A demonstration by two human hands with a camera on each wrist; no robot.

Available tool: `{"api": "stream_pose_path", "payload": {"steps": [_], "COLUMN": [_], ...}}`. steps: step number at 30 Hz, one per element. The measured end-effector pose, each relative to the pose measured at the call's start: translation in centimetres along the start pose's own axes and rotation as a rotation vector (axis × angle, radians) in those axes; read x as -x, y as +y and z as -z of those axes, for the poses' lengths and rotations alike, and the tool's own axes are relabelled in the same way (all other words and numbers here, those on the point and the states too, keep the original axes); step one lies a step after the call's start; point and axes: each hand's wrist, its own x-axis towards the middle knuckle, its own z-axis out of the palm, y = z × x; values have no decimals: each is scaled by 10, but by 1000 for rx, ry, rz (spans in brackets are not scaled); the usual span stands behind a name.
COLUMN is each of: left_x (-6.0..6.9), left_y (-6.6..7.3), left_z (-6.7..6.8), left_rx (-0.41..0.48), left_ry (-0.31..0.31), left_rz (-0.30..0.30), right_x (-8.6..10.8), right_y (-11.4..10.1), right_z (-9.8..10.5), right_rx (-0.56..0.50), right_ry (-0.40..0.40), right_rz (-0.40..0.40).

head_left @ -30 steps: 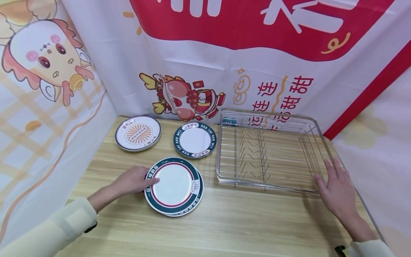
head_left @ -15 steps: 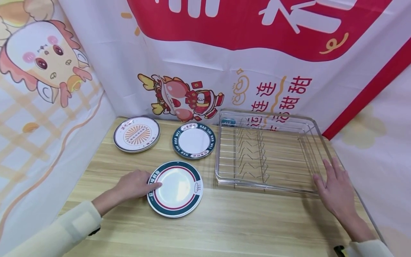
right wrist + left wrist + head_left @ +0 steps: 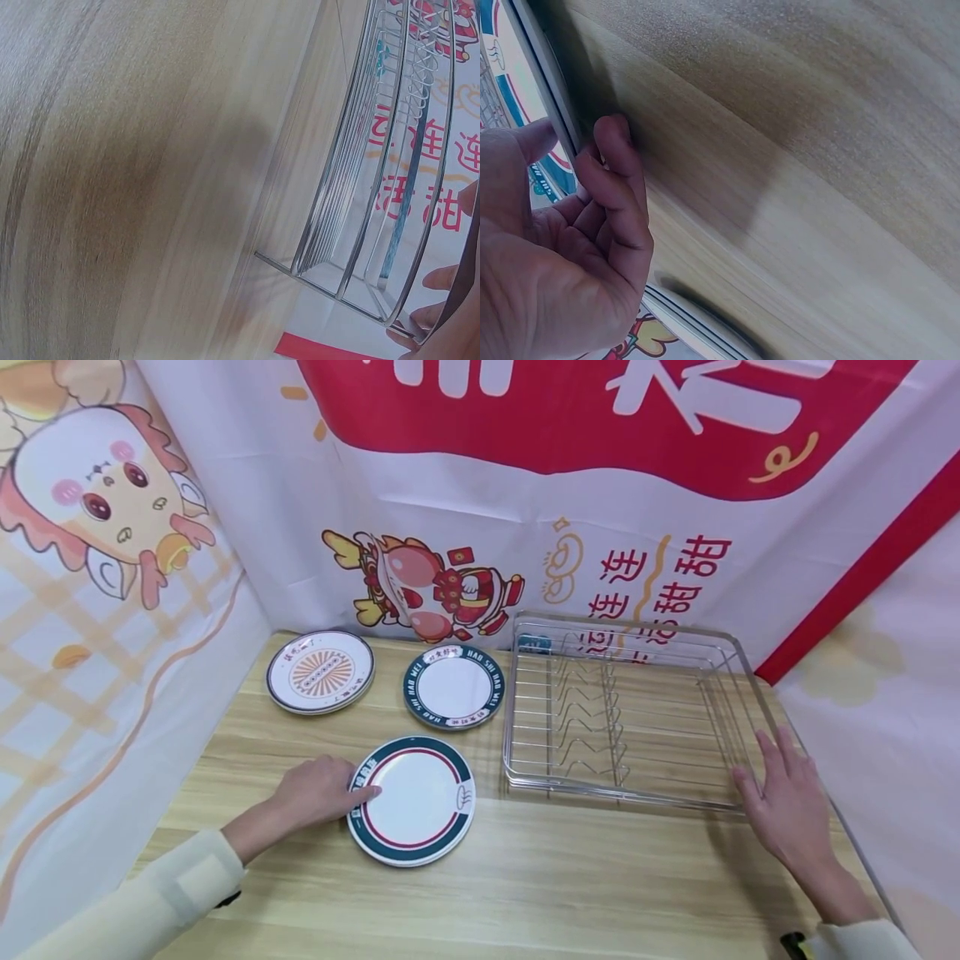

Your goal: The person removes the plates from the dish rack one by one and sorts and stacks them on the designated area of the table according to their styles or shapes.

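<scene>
My left hand [image 3: 318, 789] pinches the left rim of a small stack of green-rimmed plates [image 3: 412, 802], thumb on top. In the left wrist view, the fingers [image 3: 615, 187] curl beside the stacked rims, a little above the wooden surface. At the right, my right hand [image 3: 791, 806] holds the near right corner of a wire dish rack [image 3: 637, 793]. The right wrist view shows several fingertips [image 3: 442, 277] around the rack's rim, with the palm mostly out of frame. Zigzag plate dividers run through the rack, and no plate stands in it.
Behind the held stack, a green plate with white lettering [image 3: 454, 687] lies left of the rack. White plates with an orange sunburst [image 3: 320, 672] are stacked at the far left. Printed cloths hang behind and at both sides of the wooden table [image 3: 570, 885].
The left hand has shifted slightly right and nearer with its plates. Their rims, offset a second ago, now line up. The right hand and rack stay put.
</scene>
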Motion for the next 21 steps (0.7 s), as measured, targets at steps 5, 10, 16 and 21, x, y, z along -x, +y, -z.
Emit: {"api": "stream_pose_path", "payload": {"steps": [5,10,16,21], "left_x": [0,0,0,0], "left_y": [0,-1,-3,-4], "left_z": [1,-1,-2,2], "left_rx": [-8,-25,-63,-80], "left_ry": [7,11,25,28], "left_rz": [4,-5,-30,-45], "right_x": [0,-1,-2,-2], "right_y": [-1,-2,-4,-2], "right_z": [0,0,1,4], "right_rx": [2,0,-1,-6], "right_ry": [-3,-6,-14,-52], "right_rz": [-4,-8,-13,-8]}}
